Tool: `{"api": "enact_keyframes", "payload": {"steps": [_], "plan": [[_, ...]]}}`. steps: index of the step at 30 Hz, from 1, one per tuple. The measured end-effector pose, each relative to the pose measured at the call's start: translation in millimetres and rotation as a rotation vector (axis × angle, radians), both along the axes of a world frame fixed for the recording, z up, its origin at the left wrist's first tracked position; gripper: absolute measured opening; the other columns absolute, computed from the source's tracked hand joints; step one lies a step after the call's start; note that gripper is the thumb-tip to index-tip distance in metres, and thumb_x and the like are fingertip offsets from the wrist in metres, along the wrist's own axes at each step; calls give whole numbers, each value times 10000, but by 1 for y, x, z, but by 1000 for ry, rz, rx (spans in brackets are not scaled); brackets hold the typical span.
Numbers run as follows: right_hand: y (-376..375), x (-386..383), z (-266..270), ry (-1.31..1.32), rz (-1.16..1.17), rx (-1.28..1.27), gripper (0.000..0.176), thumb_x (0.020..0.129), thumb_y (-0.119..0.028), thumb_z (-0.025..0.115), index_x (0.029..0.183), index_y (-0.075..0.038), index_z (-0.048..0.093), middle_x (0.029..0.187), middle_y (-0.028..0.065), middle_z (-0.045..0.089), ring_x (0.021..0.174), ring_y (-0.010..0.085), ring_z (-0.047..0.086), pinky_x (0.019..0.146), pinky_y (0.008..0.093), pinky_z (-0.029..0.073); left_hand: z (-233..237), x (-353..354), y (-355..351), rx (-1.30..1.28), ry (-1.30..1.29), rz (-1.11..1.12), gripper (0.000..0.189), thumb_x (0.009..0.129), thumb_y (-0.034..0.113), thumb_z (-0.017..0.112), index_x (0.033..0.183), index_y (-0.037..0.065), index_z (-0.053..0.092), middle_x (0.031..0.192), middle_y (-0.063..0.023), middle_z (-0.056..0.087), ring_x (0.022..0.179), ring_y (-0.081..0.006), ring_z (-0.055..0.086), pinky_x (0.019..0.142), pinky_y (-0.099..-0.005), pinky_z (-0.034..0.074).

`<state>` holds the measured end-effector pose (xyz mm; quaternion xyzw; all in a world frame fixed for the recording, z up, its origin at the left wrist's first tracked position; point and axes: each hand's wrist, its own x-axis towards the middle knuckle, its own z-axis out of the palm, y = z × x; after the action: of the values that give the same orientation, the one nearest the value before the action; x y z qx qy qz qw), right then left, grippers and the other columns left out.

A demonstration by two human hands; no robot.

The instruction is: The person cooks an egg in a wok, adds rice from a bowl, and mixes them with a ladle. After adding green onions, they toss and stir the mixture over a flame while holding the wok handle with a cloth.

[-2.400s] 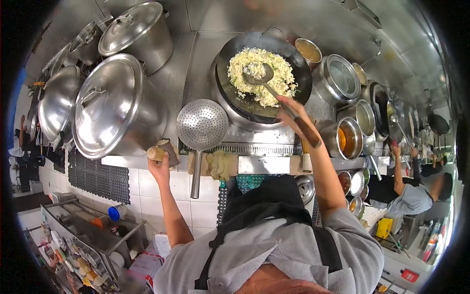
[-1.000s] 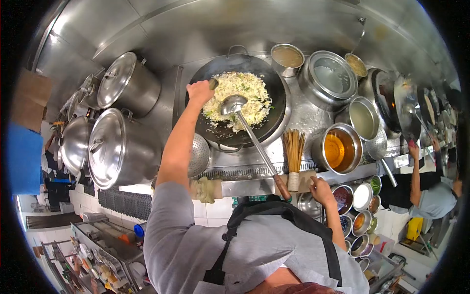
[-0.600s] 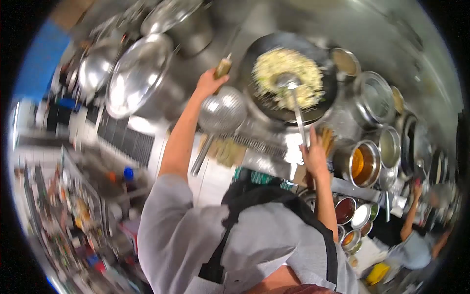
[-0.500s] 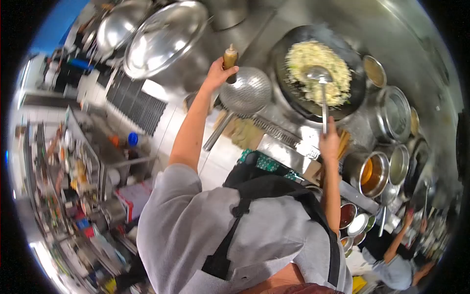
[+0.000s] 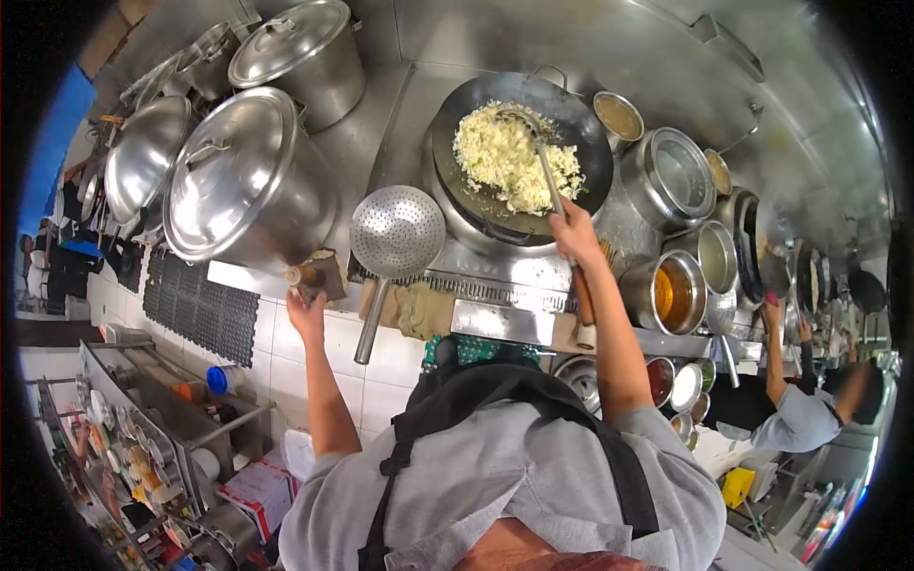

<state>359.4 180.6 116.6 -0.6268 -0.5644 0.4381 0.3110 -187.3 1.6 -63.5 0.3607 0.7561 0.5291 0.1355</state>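
Pale rice-like food with green bits (image 5: 509, 162) fills the middle of a black wok (image 5: 586, 143). My right hand (image 5: 575, 231) grips the handle of a metal ladle (image 5: 545, 167), whose bowl rests in the food. At the left, my left hand (image 5: 307, 312) is near a brown squeeze bottle (image 5: 303, 276); its fingers are partly hidden, and whether they still hold the bottle is unclear. A perforated strainer (image 5: 397, 231) lies between my hands, its handle toward me.
Large lidded pots (image 5: 233, 176) stand at the left. Right of the wok are a steel pot (image 5: 669, 181), a pot of orange liquid (image 5: 671, 290) and small sauce containers (image 5: 659, 379). A co-worker (image 5: 800, 414) is at the far right. A folded cloth (image 5: 424, 309) lies at the front edge.
My left hand and the bottle have moved down and left, away from the strainer. The ladle has shifted within the food, and the camera view has turned.
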Motion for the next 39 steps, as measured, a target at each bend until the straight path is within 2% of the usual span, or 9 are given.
{"api": "enact_keyframes", "payload": {"steps": [3, 7, 12, 14, 20, 26, 28, 32, 39], "plan": [[31, 24, -12, -78, -102, 175, 376, 924, -97, 527, 1271, 41, 571, 683, 106, 626, 500, 142, 572, 480, 327, 464, 32, 40, -37, -124, 200, 149, 437, 802, 33, 730, 1214, -28, 596, 921, -107, 610, 744, -189, 591, 710, -306, 515], [83, -6, -22, -13, -115, -111, 475, 986, -154, 518, 1429, 12, 467, 606, 52, 560, 389, 173, 524, 384, 350, 426, 85, 162, 15, -101, -125, -436, 266, 848, -6, 680, 1111, -11, 641, 944, -98, 680, 854, -157, 652, 756, -297, 541], [-11, 6, -39, -597, 268, 408, 642, 923, -75, 561, 1530, -69, 351, 737, 262, 652, 632, 404, 663, 627, 500, 527, 180, 293, 103, 265, 436, -836, 310, 816, 78, 688, 1103, -30, 642, 1108, -207, 636, 1012, -393, 617, 899, -461, 511], [-67, 20, 19, -843, 328, 160, 728, 926, -41, 543, 1583, -103, 235, 808, 315, 652, 742, 472, 655, 681, 545, 510, 186, 323, 131, 309, 502, -885, 191, 867, 145, 649, 964, -18, 677, 995, -208, 680, 917, -407, 647, 842, -500, 515], [-131, 28, -96, -472, 120, 207, 799, 920, -25, 553, 1605, -92, 146, 721, 316, 604, 660, 484, 603, 630, 518, 473, 118, 362, 163, -124, 692, -1186, 405, 946, 338, 538, 706, 47, 685, 691, -185, 676, 713, -413, 673, 727, -514, 523], [-175, 60, 89, -42, 320, -220, 631, 956, -97, 573, 1504, 92, 325, 1544, 275, 391, 1288, 317, 567, 1075, 353, 431, 218, 322, 105, -88, 697, -1107, 380, 938, 354, 567, 690, 87, 676, 668, -148, 666, 665, -348, 677, 676, -475, 525], [-163, 64, 58, -303, 433, -36, 661, 952, -26, 495, 1566, -3, 254, 1199, 248, 634, 839, 272, 662, 791, 360, 530, 194, 335, 126, 11, 697, -1047, 375, 938, 351, 575, 684, 91, 670, 667, -142, 663, 653, -345, 669, 661, -473, 520], [-107, 24, 18, -732, 263, -29, 732, 915, -14, 527, 1571, -1, 203, 1187, 379, 586, 917, 486, 633, 850, 504, 503, 113, 333, 84, -98, 696, -1040, 325, 908, 335, 611, 704, 90, 676, 748, -148, 705, 728, -331, 681, 740, -474, 513], [-136, 19, 64, -572, 423, 47, 720, 898, -60, 570, 1505, 110, 223, 944, 401, 610, 928, 530, 619, 830, 529, 488, 163, 337, 106, -221, 784, -1108, 280, 862, 256, 602, 689, 55, 692, 695, -196, 686, 696, -356, 704, 725, -486, 541]]}}
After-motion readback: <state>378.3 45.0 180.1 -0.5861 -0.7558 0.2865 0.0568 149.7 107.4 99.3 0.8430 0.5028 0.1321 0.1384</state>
